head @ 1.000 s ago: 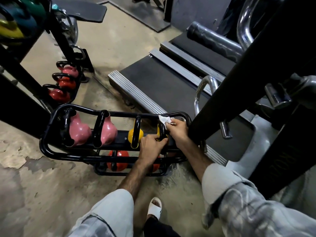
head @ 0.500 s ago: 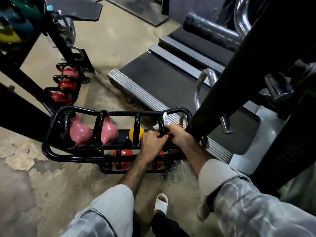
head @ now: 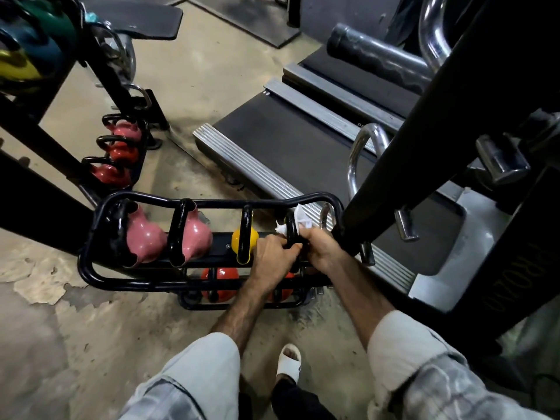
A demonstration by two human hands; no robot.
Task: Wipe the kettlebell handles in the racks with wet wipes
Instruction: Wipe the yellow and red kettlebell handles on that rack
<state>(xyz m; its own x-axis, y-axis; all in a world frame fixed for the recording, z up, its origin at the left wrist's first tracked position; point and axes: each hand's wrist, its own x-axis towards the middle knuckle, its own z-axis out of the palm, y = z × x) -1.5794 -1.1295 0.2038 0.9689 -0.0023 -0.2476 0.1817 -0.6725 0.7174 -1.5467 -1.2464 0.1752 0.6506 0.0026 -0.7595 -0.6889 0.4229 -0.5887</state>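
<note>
A low black tube rack (head: 91,262) on the floor holds two pink kettlebells (head: 145,237), a small yellow kettlebell (head: 245,236) and, on its lower tier, red ones (head: 222,283). At the rack's right end stands a black kettlebell handle (head: 291,228). My right hand (head: 321,248) grips that handle with a white wet wipe (head: 300,221) wrapped round it, the wipe sticking out above my fingers. My left hand (head: 274,257) holds the same handle lower down, on its left side. The bell under both hands is hidden.
A second rack with red and pink kettlebells (head: 121,153) stands at the left, under larger bells. A treadmill deck (head: 291,153) lies just behind the rack. A thick black machine post (head: 424,131) rises close on the right. My sandalled foot (head: 289,362) is below.
My right hand has slid the wipe from the top rail side down around the black handle. The left hand has kept its hold. The camera has moved slightly closer.
</note>
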